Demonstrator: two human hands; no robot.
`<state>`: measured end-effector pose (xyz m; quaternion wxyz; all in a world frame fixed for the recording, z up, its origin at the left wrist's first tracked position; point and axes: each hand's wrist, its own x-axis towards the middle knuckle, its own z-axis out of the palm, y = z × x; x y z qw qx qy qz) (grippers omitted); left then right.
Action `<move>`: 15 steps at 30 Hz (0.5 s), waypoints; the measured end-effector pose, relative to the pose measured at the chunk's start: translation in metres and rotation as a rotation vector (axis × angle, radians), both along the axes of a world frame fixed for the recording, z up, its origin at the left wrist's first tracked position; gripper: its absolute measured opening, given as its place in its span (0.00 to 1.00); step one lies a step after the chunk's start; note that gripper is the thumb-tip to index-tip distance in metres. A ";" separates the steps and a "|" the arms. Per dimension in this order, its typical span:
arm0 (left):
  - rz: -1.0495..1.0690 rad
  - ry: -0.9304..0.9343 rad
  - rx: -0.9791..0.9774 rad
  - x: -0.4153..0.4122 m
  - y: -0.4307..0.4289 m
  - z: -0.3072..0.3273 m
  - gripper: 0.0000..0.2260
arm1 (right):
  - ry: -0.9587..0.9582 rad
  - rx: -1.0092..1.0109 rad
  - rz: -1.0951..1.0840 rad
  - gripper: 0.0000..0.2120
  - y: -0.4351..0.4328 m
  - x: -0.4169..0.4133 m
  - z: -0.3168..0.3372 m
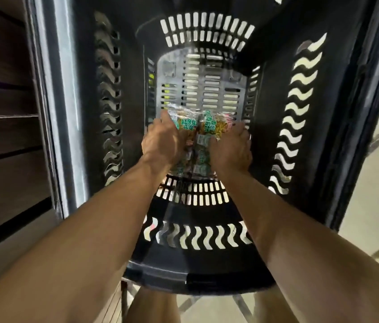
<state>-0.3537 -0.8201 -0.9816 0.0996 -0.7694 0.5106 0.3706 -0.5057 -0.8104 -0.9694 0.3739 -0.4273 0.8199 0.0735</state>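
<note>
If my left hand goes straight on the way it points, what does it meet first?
Your left hand, gripping the snack packets, would probably meet the basket's slotted floor; depth is unclear.

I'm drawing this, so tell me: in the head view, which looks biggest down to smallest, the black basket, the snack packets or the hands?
1. black basket
2. snack packets, partly hidden
3. left hand and right hand, which look alike, so tied

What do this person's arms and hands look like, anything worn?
The left forearm and right forearm are bare, no sleeves in view. The left hand and right hand wear no gloves; no watch shows at either wrist. One right fingernail looks dark, perhaps polished.
</note>
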 end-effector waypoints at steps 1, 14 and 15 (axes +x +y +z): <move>0.040 0.035 -0.028 0.000 0.000 -0.004 0.23 | -0.005 -0.010 -0.052 0.41 0.000 0.001 -0.007; 0.289 0.021 -0.120 -0.010 0.002 -0.006 0.24 | -0.025 -0.042 -0.409 0.20 -0.004 0.017 -0.020; 0.311 0.032 -0.116 -0.009 0.002 -0.007 0.24 | -0.020 -0.048 -0.409 0.21 -0.005 0.018 -0.019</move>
